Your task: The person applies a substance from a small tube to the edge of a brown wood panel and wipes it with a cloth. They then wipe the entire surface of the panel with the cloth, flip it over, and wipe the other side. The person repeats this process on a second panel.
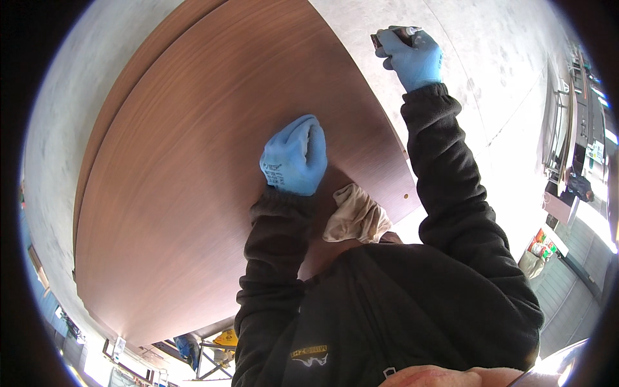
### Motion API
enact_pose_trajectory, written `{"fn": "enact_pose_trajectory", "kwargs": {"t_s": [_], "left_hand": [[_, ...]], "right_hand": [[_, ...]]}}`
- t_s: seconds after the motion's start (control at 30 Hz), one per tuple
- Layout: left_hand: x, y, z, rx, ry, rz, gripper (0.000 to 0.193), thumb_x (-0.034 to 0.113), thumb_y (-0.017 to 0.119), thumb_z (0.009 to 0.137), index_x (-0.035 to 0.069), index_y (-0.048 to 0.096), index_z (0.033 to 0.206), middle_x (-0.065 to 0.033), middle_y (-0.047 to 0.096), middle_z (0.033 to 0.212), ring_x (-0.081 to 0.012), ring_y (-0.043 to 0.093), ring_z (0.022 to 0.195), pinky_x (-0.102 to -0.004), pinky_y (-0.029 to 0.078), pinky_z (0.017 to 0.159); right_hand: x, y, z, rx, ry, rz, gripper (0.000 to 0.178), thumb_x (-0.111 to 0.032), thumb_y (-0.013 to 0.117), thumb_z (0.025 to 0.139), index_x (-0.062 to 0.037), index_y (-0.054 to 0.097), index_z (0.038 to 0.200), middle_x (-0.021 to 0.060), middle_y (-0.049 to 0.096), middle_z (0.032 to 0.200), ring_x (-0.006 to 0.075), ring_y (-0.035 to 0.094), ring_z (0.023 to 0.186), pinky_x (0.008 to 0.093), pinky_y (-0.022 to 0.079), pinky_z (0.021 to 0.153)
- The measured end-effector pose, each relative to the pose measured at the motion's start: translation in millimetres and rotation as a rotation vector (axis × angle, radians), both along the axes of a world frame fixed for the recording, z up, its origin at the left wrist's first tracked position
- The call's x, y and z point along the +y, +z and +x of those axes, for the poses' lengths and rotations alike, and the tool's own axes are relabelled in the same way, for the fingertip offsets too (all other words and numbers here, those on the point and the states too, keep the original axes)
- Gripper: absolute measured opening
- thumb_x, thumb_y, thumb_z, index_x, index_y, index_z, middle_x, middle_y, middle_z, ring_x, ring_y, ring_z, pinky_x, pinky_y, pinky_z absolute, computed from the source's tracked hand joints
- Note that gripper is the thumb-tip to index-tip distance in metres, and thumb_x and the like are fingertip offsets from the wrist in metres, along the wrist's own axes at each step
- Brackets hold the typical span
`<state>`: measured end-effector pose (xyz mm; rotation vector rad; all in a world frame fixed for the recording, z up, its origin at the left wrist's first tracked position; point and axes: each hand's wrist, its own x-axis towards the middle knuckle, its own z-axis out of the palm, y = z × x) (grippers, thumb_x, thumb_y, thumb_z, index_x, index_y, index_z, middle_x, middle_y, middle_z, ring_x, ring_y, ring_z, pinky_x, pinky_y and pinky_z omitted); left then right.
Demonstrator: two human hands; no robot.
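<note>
One brown wood-grain panel (200,168) lies flat, with a small round hole (405,196) near its right edge. Over its middle, the left hand (294,155) curls its fingers inward; whether they grip anything, I cannot tell. Beyond the right edge, the right hand (412,59) closes its fingers around a slim item (413,30) with a pale tip. A beige cloth (356,216) lies toward the panel's near edge. Work seems under way, the hole already made; how much is left cannot be judged.

Left hand (294,155) loosely curled, ahead of torso; right hand (411,58) clenched, arm extended farther forward (both blue-gloved).
</note>
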<state>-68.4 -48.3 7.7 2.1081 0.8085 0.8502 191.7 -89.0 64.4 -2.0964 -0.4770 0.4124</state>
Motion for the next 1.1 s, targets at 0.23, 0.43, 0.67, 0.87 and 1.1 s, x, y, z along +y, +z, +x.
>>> {"fn": "enact_pose_trajectory", "kwargs": {"t_s": [0.23,0.43,0.67,0.87,1.1], "left_hand": [[0,4,0,0.021,0.006,0.009,0.011,0.006,0.076,0.091,0.003,0.077,0.102,-0.0139,0.081,0.104,-0.0362,0.077,0.085,-0.043,0.063,0.076],[0,3,0,0.04,-0.008,-0.006,0.011,0.006,0.077,0.091,0.002,0.077,0.101,-0.014,0.081,0.1,-0.0357,0.078,0.084,-0.0412,0.063,0.076],[8,11,15,0.064,-0.05,0.222,0.023,0.015,0.079,0.09,0.002,0.077,0.109,-0.0199,0.075,0.122,-0.0422,0.073,0.108,-0.0497,0.06,0.088],[27,3,35,0.232,0.102,0.464,0.047,0.026,0.082,0.084,0.005,0.074,0.125,-0.0238,0.06,0.147,-0.05,0.055,0.138,-0.0615,0.048,0.107],[28,-9,36,0.205,0.078,0.434,0.05,0.019,0.078,0.081,0.002,0.07,0.127,-0.0237,0.062,0.143,-0.0488,0.056,0.135,-0.061,0.046,0.109]], "right_hand": [[-46,-10,-15,0.263,-0.066,0.255,0.021,-0.017,0.078,0.096,0.0035,0.076,0.102,0.011,0.078,0.082,0.0137,0.07,0.067,0.0258,0.056,0.059],[-123,-53,-22,0.87,-0.328,0.588,0.021,-0.025,0.073,0.102,-0.0093,0.067,0.115,0.0017,0.071,0.086,0.0083,0.056,0.062,0.0244,0.045,0.056],[-155,-72,-27,0.914,-0.492,0.571,0.01,-0.023,0.068,0.106,-0.0137,0.063,0.108,-0.0016,0.066,0.084,0.0062,0.05,0.061,0.024,0.042,0.053],[-115,-39,-31,0.569,-0.234,0.388,0.027,-0.014,0.074,0.1,0.0069,0.072,0.118,0.0139,0.077,0.089,0.0182,0.073,0.071,0.0279,0.056,0.058],[-23,-5,-16,0.291,0.215,0.094,0.022,-0.018,0.076,0.098,0.0031,0.077,0.102,0.0091,0.077,0.085,0.015,0.072,0.073,0.0293,0.059,0.066]]}}
